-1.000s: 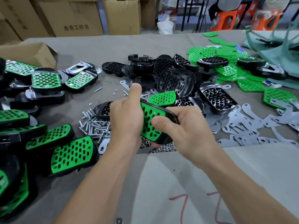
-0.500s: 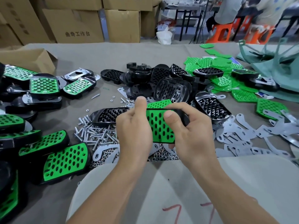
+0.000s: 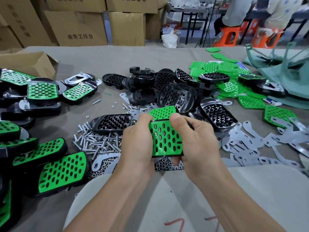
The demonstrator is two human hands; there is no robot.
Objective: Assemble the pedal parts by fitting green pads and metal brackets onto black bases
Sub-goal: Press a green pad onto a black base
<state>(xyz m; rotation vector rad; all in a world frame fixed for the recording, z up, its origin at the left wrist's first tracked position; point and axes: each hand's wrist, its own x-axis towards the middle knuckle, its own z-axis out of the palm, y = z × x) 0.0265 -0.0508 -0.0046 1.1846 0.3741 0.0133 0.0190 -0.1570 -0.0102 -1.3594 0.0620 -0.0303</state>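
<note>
Two bare hands hold one pedal (image 3: pixel 165 139) just above a grey-covered table (image 3: pixel 117 61), near its front edge and in the middle of the view. The pedal is a green pad (image 3: pixel 168 131) with oval holes seated in a black base (image 3: pixel 159 121), pad facing up. The left hand (image 3: pixel 138 144) has it by the left side and the right hand (image 3: pixel 195 144) by the right. Each grip is closed round it, thumb on the pad's far end and fingers curled underneath. Under the pedal's near edge lies a heap of nuts (image 3: pixel 167 164), and to the left a heap of screws (image 3: pixel 98 141). Just behind the pedal lie a loose pad (image 3: pixel 162 112) and a pile of empty bases (image 3: pixel 175 92). More pads (image 3: pixel 224 69) lie far right, with flat metal brackets (image 3: pixel 247 148) nearer on the right. Finished pedals (image 3: pixel 61 171) are piled at the left. Cardboard boxes (image 3: pixel 75 27) stand beyond the table.
</note>
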